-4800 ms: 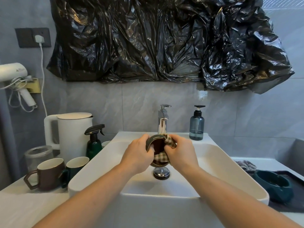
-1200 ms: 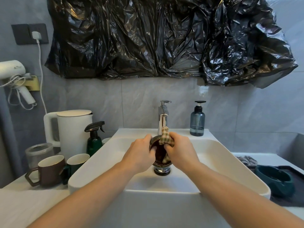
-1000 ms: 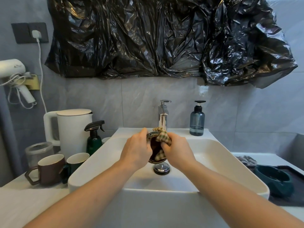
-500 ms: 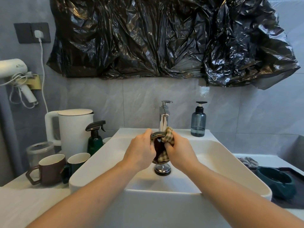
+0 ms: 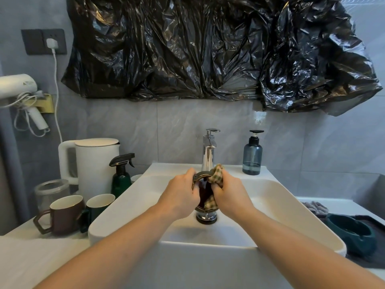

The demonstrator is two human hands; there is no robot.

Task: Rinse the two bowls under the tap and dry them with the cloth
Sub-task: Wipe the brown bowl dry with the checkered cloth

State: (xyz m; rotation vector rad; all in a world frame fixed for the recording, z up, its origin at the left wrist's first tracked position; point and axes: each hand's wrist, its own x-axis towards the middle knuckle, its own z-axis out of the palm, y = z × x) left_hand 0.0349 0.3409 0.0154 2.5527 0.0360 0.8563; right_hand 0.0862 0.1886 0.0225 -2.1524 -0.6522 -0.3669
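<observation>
A small brown bowl (image 5: pixel 201 191) is held on edge over the white basin (image 5: pixel 277 207), just in front of the chrome tap (image 5: pixel 209 152). My left hand (image 5: pixel 180 195) grips its left rim. My right hand (image 5: pixel 230 195) holds a checked cloth (image 5: pixel 216 174) bunched against the bowl's inside and over its top rim. No water runs from the tap. A second bowl, dark green (image 5: pixel 352 234), sits on a dark mat at the right.
On the left counter stand a white kettle (image 5: pixel 93 163), a green spray bottle (image 5: pixel 120 176), a glass jar (image 5: pixel 51 189), a brown mug (image 5: pixel 62 213) and a green mug (image 5: pixel 99 205). A blue soap dispenser (image 5: pixel 252 155) stands behind the basin. A grey cloth (image 5: pixel 314 207) lies at the right.
The cloth has shifted round inside the bowl and over its top rim while both hands stayed over the drain. The bowl has tilted slightly between frames.
</observation>
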